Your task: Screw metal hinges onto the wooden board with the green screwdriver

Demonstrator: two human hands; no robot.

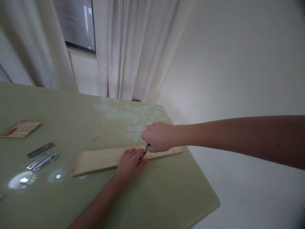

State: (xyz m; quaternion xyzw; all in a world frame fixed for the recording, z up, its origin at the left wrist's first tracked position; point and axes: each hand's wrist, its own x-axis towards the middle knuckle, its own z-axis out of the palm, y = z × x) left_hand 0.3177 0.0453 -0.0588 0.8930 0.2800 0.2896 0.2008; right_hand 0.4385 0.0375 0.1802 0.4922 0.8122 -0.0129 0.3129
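Observation:
A long pale wooden board [100,159] lies flat on the table. My left hand [130,165] presses down on its near edge, fingers curled over the wood and thumb toward the right. A small metallic thing shows between that thumb and forefinger, too small to name. Above the board, my right hand [158,136] is closed in a fist around a screwdriver [147,146]. A bit of its green handle shows, and the dark shaft slants down to the left hand's fingertips. The screwdriver's tip is hidden by the fingers.
Left on the green table [166,197] lie a dark metal strip [40,149], several silvery metal plates [43,161] and a shorter wooden piece [21,128]. One small screw [95,137] lies behind the board. Curtains [133,47] and a white wall stand beyond the table's edge.

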